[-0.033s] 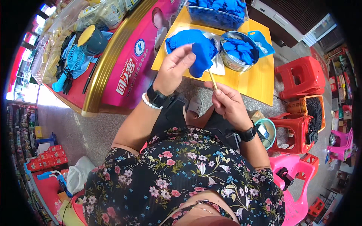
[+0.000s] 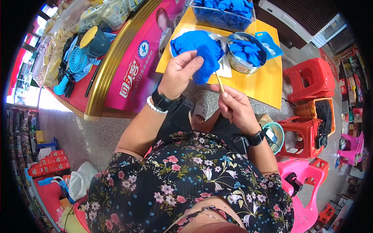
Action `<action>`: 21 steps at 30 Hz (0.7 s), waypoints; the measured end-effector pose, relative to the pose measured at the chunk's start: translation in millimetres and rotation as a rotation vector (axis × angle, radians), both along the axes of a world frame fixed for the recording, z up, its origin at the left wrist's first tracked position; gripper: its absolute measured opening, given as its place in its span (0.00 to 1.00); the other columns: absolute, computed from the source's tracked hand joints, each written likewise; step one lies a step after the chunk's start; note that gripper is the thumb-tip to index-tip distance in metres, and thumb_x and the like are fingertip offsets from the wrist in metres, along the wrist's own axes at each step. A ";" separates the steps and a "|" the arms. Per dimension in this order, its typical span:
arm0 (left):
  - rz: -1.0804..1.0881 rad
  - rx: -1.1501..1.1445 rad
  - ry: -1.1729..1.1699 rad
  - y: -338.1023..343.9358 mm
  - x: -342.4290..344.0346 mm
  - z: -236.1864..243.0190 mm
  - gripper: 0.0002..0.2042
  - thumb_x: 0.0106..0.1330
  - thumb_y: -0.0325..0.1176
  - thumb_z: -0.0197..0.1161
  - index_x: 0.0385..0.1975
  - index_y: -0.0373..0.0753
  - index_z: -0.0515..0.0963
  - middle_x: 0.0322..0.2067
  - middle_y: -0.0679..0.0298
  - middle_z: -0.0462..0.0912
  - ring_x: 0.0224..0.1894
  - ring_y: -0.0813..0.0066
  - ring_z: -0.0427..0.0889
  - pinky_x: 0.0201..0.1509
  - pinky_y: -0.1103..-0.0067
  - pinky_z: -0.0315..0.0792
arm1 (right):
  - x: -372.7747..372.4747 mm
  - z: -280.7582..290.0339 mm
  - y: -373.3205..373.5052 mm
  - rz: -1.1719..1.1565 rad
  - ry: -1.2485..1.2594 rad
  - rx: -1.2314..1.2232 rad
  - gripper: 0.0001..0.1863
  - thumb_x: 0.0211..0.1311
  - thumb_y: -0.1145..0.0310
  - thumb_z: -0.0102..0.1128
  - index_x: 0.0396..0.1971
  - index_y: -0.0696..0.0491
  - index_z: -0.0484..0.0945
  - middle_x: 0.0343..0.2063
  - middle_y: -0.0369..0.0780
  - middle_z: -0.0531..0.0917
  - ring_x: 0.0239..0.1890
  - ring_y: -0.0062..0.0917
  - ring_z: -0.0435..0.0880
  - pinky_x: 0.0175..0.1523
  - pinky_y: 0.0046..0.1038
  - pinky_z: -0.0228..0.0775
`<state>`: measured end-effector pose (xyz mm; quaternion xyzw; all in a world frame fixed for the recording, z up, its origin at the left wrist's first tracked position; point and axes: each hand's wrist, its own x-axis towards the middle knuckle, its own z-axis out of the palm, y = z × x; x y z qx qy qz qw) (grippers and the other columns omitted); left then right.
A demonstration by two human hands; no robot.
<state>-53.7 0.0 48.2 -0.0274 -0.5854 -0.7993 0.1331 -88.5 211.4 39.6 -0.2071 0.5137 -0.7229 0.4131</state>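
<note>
Between thumb and fingers, my left hand (image 2: pixel 182 69) pinches a limp, bright blue cloth piece (image 2: pixel 207 64). My right hand (image 2: pixel 237 105) is closed round a slim, light wooden stick (image 2: pixel 219 82), whose far end meets the edge of the blue piece; whether it goes inside cannot be seen. Just beyond my left hand, a white plate (image 2: pixel 171 50) bears a heap of similar blue pieces (image 2: pixel 194 38). To its right, a round tin (image 2: pixel 243 70) holds more blue pieces.
Under these is a yellow table (image 2: pixel 268 89); a clear bin (image 2: pixel 223 21) of blue pieces and a blue tray (image 2: pixel 268 40) stand on it. A gold-edged pink counter (image 2: pixel 97 87) is at the left. Red stools (image 2: pixel 309 79) and a teal basin (image 2: pixel 280 130) are at the right.
My left hand has shifted slightly down and to the right, and the blue cloth piece hangs a little lower. My right hand and the stick stay almost still.
</note>
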 end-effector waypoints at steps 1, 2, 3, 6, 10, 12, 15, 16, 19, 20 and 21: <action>0.098 0.001 -0.006 10.6 1.3 3.6 0.08 0.65 0.33 0.60 0.36 0.34 0.78 0.28 0.73 0.79 0.30 0.90 0.74 0.34 0.89 0.68 | 0.2 0.7 0.4 0.004 -0.008 0.006 0.17 0.69 0.64 0.47 0.53 0.57 0.73 0.17 0.26 0.65 0.18 0.08 0.58 0.22 0.12 0.48; 0.096 0.001 -0.006 10.4 1.8 2.7 0.08 0.65 0.33 0.60 0.36 0.34 0.78 0.28 0.73 0.79 0.30 0.90 0.74 0.34 0.89 0.68 | 0.2 0.8 0.5 0.009 -0.016 0.013 0.18 0.69 0.63 0.46 0.53 0.56 0.73 0.17 0.25 0.63 0.18 0.08 0.56 0.22 0.11 0.45; 0.144 -0.085 0.004 10.9 2.5 2.7 0.07 0.65 0.33 0.60 0.32 0.35 0.78 0.25 0.75 0.77 0.28 0.91 0.72 0.31 0.89 0.66 | 0.0 -0.3 2.5 0.005 -0.016 0.016 0.18 0.69 0.63 0.46 0.53 0.56 0.73 0.17 0.25 0.63 0.18 0.08 0.56 0.22 0.11 0.45; 0.278 -0.210 0.027 24.1 6.5 8.0 0.09 0.64 0.32 0.62 0.24 0.34 0.77 0.19 0.77 0.71 0.24 0.93 0.65 0.24 0.88 0.61 | -0.5 -8.2 8.0 -0.098 -0.043 -0.058 0.17 0.69 0.63 0.47 0.52 0.56 0.73 0.17 0.25 0.62 0.19 0.08 0.56 0.23 0.12 0.46; 0.400 -0.367 0.115 30.9 14.8 16.1 0.08 0.62 0.31 0.63 0.27 0.32 0.77 0.20 0.75 0.74 0.24 0.93 0.67 0.25 0.88 0.63 | -1.8 -8.8 12.2 -0.111 0.101 -0.026 0.16 0.68 0.65 0.49 0.50 0.57 0.75 0.20 0.25 0.66 0.21 0.08 0.58 0.24 0.12 0.49; 0.410 -0.174 0.056 34.5 16.4 25.3 0.07 0.62 0.31 0.63 0.30 0.32 0.78 0.22 0.74 0.77 0.25 0.93 0.70 0.26 0.89 0.65 | -2.2 -6.1 12.5 -0.097 0.182 0.010 0.15 0.68 0.66 0.50 0.49 0.57 0.76 0.21 0.26 0.68 0.22 0.08 0.60 0.25 0.13 0.51; 0.310 -0.200 0.047 31.0 18.4 26.1 0.07 0.61 0.30 0.64 0.33 0.32 0.80 0.24 0.73 0.79 0.26 0.92 0.72 0.28 0.89 0.68 | 0.9 -3.3 11.9 -0.076 0.310 0.056 0.14 0.67 0.68 0.50 0.48 0.58 0.77 0.26 0.28 0.74 0.25 0.10 0.64 0.30 0.14 0.58; 0.281 -0.202 0.040 32.5 19.3 27.4 0.07 0.61 0.30 0.64 0.34 0.33 0.80 0.25 0.72 0.80 0.26 0.91 0.73 0.28 0.89 0.68 | 1.0 -3.3 11.2 -0.072 0.310 0.055 0.14 0.67 0.68 0.50 0.48 0.58 0.77 0.26 0.28 0.74 0.25 0.10 0.64 0.30 0.14 0.58; 0.241 -0.245 0.026 34.0 18.9 18.9 0.07 0.61 0.30 0.64 0.34 0.33 0.80 0.25 0.73 0.80 0.26 0.91 0.73 0.28 0.89 0.68 | 2.9 -3.3 8.6 -0.087 0.347 0.067 0.14 0.67 0.68 0.50 0.48 0.58 0.77 0.28 0.28 0.74 0.26 0.09 0.64 0.31 0.13 0.58; 0.241 -0.245 0.025 35.2 20.3 18.7 0.07 0.61 0.30 0.64 0.34 0.33 0.80 0.25 0.73 0.80 0.26 0.91 0.73 0.28 0.89 0.68 | 4.7 -3.4 7.2 -0.162 0.337 0.033 0.14 0.67 0.68 0.50 0.48 0.58 0.76 0.28 0.28 0.75 0.26 0.09 0.64 0.31 0.13 0.57; 0.245 -0.188 -0.008 38.0 22.3 21.3 0.07 0.61 0.30 0.64 0.34 0.33 0.80 0.25 0.73 0.80 0.26 0.91 0.73 0.28 0.89 0.68 | 5.9 -3.7 7.0 -0.239 0.327 0.000 0.14 0.67 0.68 0.50 0.48 0.59 0.76 0.29 0.28 0.75 0.26 0.09 0.63 0.30 0.13 0.57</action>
